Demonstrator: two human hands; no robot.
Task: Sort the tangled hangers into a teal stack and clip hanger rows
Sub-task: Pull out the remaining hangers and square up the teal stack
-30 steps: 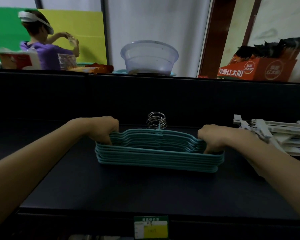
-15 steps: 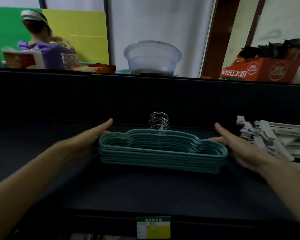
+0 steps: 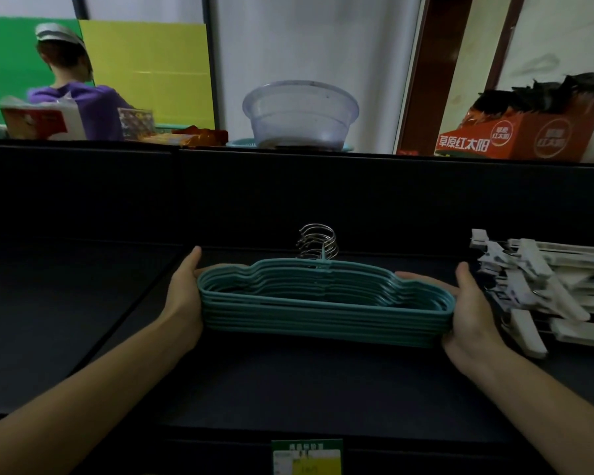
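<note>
We've got one teal hanger stack [image 3: 323,303] mid-shelf [image 3: 288,389], maybe nine or ten deep, too tight to count. Our left hand [image 3: 186,296] and right hand [image 3: 470,313] press its two ends, fingers straight. One pile of white clip hangers [image 3: 542,286] lies just right.

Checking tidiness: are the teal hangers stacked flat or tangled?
Stacked flat: teal hangers lie nested on the shelf, hooks aligned, left hand and right hand flanking the ends.

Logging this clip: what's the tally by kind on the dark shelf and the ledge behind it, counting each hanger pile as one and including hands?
teal hanger stack: 1
white clip hanger pile: 1
clear plastic bowl: 1
orange display box: 1
hands: 2 (left hand, right hand)
Total: 6
Single hangers are too tightly packed to count.
</note>
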